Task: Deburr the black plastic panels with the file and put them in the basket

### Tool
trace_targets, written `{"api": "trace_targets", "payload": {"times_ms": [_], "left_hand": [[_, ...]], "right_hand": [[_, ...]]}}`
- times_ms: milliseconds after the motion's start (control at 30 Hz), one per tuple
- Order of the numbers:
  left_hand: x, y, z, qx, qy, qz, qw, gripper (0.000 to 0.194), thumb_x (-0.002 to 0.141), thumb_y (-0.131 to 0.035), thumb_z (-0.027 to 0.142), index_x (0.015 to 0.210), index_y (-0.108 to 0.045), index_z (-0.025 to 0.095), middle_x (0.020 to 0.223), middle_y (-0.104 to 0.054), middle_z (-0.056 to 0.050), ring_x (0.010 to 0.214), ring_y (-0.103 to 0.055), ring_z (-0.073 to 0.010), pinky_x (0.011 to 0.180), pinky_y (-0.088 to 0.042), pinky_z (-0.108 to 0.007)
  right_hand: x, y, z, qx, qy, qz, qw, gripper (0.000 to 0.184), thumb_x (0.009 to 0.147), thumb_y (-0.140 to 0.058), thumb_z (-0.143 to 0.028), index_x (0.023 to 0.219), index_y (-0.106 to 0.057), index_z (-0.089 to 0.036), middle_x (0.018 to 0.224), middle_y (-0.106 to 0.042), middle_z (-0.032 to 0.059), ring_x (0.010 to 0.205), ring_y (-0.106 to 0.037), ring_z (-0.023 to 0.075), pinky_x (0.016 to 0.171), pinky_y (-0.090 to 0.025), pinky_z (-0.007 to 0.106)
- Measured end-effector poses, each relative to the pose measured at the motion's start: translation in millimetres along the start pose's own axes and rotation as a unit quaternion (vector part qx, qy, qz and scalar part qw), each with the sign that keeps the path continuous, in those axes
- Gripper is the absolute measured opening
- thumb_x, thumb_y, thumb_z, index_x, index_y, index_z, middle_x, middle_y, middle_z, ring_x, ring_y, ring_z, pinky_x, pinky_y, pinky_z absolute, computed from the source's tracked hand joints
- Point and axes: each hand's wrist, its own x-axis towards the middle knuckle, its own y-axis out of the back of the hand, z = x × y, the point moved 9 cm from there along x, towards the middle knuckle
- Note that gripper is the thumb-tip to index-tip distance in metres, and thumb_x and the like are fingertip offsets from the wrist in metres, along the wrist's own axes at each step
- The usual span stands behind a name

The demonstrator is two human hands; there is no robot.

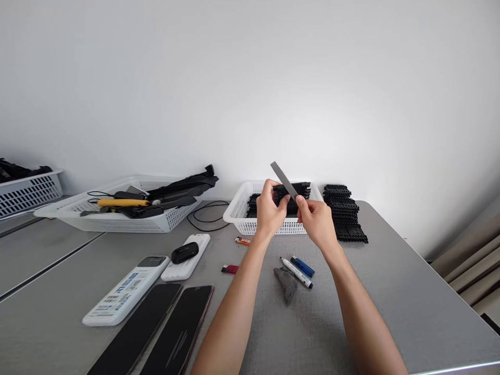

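Observation:
Above a white basket (244, 226), my left hand (269, 211) is closed around a black plastic piece with a toothed edge (303, 189). My right hand (317, 221) pinches the lower end of a flat grey strip, like a flat file (283, 177), which slants up to the left across the black piece. Whether the strip presses on the piece I cannot tell. More black toothed pieces (252, 206) lie in the basket, partly hidden by my hands. To the right stands a stack of similar pieces (344, 213).
Below my hands lie a marker (296, 272), a blue lighter (302, 266), a grey cloth (287, 284) and a red lighter (229, 269). Phones (177, 330) and power banks (127, 291) are at left. Behind them, another basket (109, 223) holds black parts and a yellow-handled tool (123, 202).

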Motion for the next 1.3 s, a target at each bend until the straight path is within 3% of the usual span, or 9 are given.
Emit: {"api": "trace_targets", "payload": {"times_ms": [200,433,667,900,1100,1300], "left_hand": [[0.2,4.1,-5.6,-0.001,0.022,0.018,1.0,0.025,0.075,-0.063,0.019,0.093,-0.046,0.023,0.079,-0.062,0.002,0.075,-0.064,-0.0177,0.07,-0.048,-0.027],[0.2,14.3,-12.3,0.036,0.041,0.056,0.997,0.026,0.074,-0.064,0.02,0.093,-0.047,0.023,0.082,-0.063,0.0,0.079,-0.064,-0.0194,0.074,-0.048,-0.03],[0.0,11.3,-9.7,0.034,0.043,0.049,0.997,0.024,0.074,-0.063,0.02,0.092,-0.048,0.023,0.082,-0.063,0.0,0.078,-0.064,-0.0194,0.074,-0.048,-0.03],[-0.6,19.5,-16.4,0.041,0.059,0.071,0.995,0.027,0.074,-0.066,0.021,0.094,-0.049,0.023,0.081,-0.064,-0.001,0.075,-0.064,-0.0192,0.071,-0.048,-0.03],[0.5,17.6,-11.9,0.036,0.051,0.065,0.996,0.027,0.072,-0.065,0.019,0.093,-0.049,0.023,0.082,-0.065,-0.001,0.078,-0.065,-0.0191,0.073,-0.049,-0.03],[-0.5,21.4,-14.9,0.056,0.065,0.076,0.993,0.026,0.072,-0.065,0.018,0.093,-0.05,0.024,0.083,-0.065,-0.001,0.079,-0.065,-0.02,0.073,-0.048,-0.031]], "right_hand": [[1.0,13.0,0.6,-0.084,0.012,0.061,0.995,0.058,0.097,-0.037,-0.054,0.052,-0.047,-0.019,0.047,-0.047,0.0005,0.046,-0.037,0.0114,0.051,-0.023,0.029],[-4.4,34.8,-2.0,-0.196,-0.017,0.147,0.969,0.052,0.098,-0.037,-0.051,0.058,-0.049,-0.02,0.049,-0.046,0.0007,0.045,-0.029,0.0121,0.051,-0.018,0.03],[-1.5,14.8,-6.4,-0.129,0.033,0.062,0.989,0.053,0.099,-0.037,-0.051,0.056,-0.045,-0.02,0.049,-0.046,-0.0002,0.047,-0.033,0.0117,0.051,-0.021,0.029],[2.0,41.5,9.2,-0.162,-0.012,0.126,0.979,0.053,0.099,-0.037,-0.051,0.056,-0.045,-0.02,0.05,-0.049,0.0012,0.046,-0.033,0.0119,0.051,-0.02,0.029],[3.3,16.6,0.8,-0.094,0.039,0.011,0.995,0.058,0.098,-0.034,-0.054,0.053,-0.045,-0.02,0.048,-0.048,0.0005,0.046,-0.039,0.0116,0.051,-0.023,0.028],[5.5,35.1,15.9,-0.157,-0.014,0.102,0.982,0.055,0.097,-0.034,-0.055,0.056,-0.047,-0.021,0.052,-0.052,0.0032,0.047,-0.038,0.0134,0.051,-0.021,0.029]]}}
